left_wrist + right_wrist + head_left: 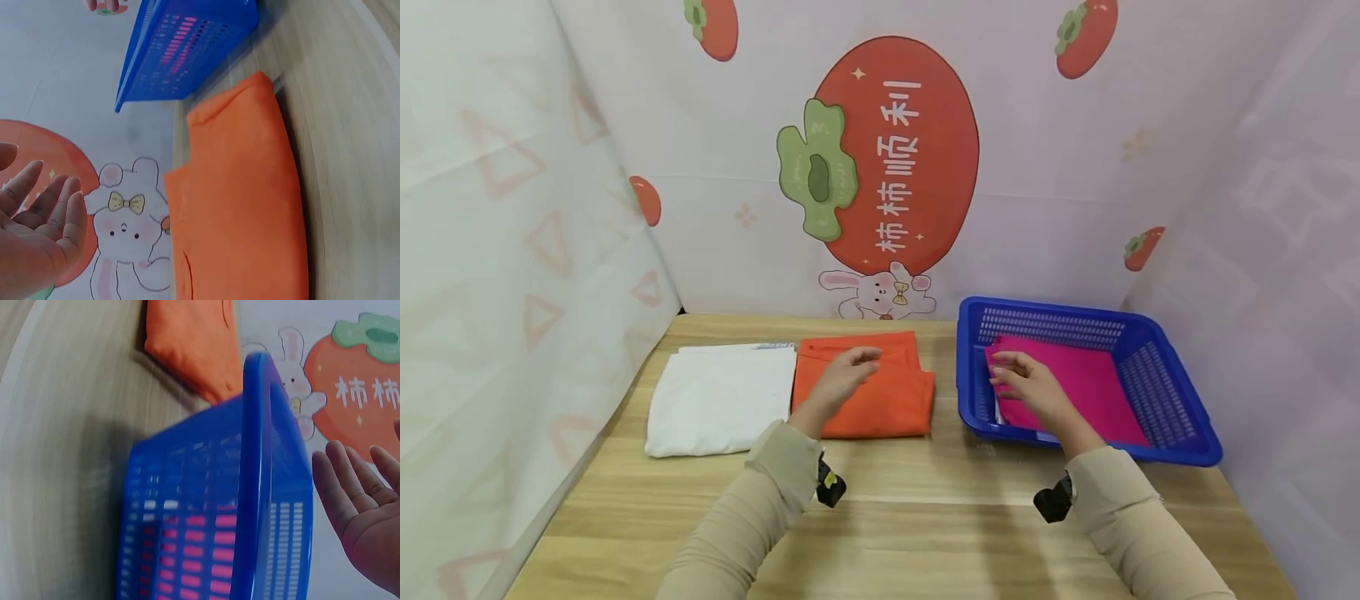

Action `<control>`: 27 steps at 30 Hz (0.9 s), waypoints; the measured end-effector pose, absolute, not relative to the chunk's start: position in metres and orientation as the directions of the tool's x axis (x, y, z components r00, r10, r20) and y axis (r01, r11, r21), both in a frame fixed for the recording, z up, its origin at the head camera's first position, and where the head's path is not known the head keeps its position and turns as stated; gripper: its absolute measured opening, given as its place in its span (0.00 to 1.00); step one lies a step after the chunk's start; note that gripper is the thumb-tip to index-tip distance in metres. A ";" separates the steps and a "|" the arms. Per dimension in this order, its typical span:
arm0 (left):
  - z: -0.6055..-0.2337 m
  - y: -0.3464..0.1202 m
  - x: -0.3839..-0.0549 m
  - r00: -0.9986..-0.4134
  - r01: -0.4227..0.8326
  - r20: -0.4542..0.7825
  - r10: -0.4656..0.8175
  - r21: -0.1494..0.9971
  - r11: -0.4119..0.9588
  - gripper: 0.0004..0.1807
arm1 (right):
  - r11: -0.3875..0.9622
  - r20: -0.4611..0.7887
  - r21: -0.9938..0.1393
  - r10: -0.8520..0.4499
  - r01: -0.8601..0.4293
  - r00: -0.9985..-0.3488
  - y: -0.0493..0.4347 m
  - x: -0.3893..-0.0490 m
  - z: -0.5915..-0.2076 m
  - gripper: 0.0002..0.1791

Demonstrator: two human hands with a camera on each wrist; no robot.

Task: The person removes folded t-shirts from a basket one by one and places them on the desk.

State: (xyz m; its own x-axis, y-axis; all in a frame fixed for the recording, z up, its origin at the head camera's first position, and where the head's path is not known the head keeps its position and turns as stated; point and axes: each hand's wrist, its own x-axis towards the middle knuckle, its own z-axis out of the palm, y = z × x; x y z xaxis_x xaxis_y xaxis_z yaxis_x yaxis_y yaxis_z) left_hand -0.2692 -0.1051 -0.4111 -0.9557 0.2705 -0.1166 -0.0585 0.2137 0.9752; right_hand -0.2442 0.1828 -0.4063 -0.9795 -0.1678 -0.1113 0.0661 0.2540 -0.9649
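My left hand (842, 379) hovers above a folded orange garment (880, 404), its fingers loosely bent around nothing. In the left wrist view that same left hand (44, 231) shows spread, relaxed fingers. My right hand (1030, 385) hangs over the near left part of a blue plastic basket (1183, 400), also holding nothing. Inside the basket lies a folded magenta cloth (1086, 379), with a bit of white showing at its left edge. The right wrist view shows the right hand (369, 512) with loose fingers beyond the basket's rim (253, 456).
A folded white cloth (722, 400) lies at the left, right beside the orange garment. All rest on a wooden table (917, 533). A printed backdrop (1037, 167) rises behind, and fabric walls (1285, 275) stand at both sides.
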 end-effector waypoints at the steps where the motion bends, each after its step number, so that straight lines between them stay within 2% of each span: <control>1: -0.412 -0.102 -0.270 -0.952 -0.062 -0.123 0.282 0.974 0.217 0.17 | 0.262 -0.111 -0.963 -0.163 0.065 -0.980 0.187 -0.243 -0.406 0.26; 17: -0.411 -0.034 -0.274 -0.883 -0.003 -0.124 0.452 0.966 0.260 0.19 | 0.442 -0.090 -0.895 -0.050 0.059 -0.995 0.263 -0.223 -0.424 0.28; 27: -0.423 0.009 -0.278 -0.863 -0.079 -0.171 0.475 0.975 0.207 0.20 | 0.574 -0.090 -0.815 0.006 0.077 -0.996 0.299 -0.221 -0.432 0.26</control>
State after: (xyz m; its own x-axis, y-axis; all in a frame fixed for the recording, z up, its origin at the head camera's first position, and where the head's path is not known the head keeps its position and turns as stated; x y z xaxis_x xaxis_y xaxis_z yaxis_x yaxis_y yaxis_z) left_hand -0.2778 0.0093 -0.4229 -0.8632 0.4752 -0.1706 -0.0786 0.2073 0.9751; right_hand -0.2209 0.2991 -0.4316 -0.9959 0.0063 -0.0902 0.0775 0.5740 -0.8152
